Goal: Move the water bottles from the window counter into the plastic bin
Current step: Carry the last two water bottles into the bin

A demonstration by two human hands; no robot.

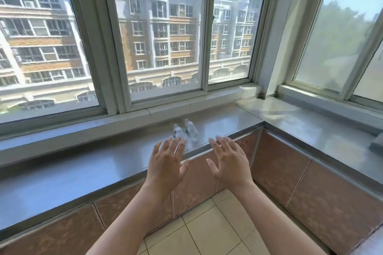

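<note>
Two clear water bottles stand close together on the steel window counter (83, 163), one on the left (178, 131) and one on the right (191, 129). Their lower parts are hidden behind my fingers. My left hand (166, 163) is raised in front of them, palm down, fingers spread, holding nothing. Just right of it, my right hand (228, 161) hovers over the counter's front edge, also spread and empty. Neither hand touches a bottle. No plastic bin is in view.
The counter runs along the windows and turns a corner to the right (310, 126). A grey object (376, 143) lies at the far right edge. Brown tiled panels (300, 178) face the counter, with pale floor tiles (209, 227) below.
</note>
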